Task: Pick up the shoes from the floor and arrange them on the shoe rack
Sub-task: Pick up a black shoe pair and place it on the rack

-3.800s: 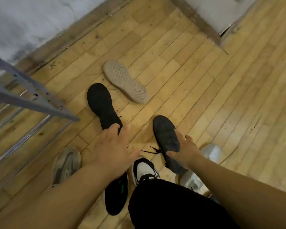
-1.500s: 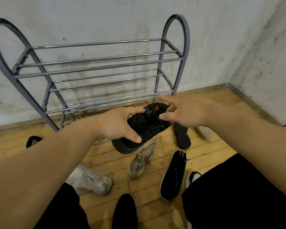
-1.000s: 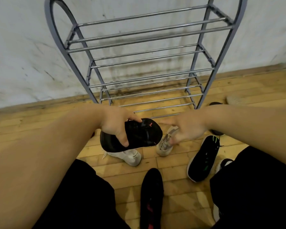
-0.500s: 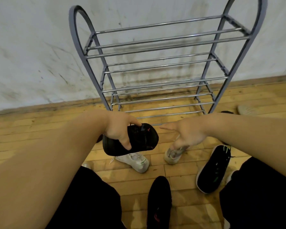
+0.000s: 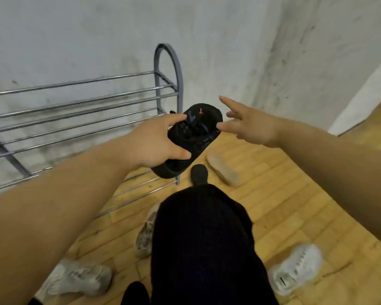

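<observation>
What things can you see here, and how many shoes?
Shoe rack: one, grey metal, against the wall, left.
Held shoe: one, black with orange mark, by the rack's right end.
Black shoe: one, black, floor, past the knee.
Tan shoe: one, tan, sole up, right of it.
Grey sneaker: one, grey, left of the leg.
Pale sneaker: one, whitish, bottom left.
White sneaker: one, white, bottom right.
Floor: yellowish wood.
Wall: whitish, scuffed.
Leg: one, black trousers, centre.
Left hand: grips the held shoe.
Right hand: fingers spread, beside that shoe.
</observation>
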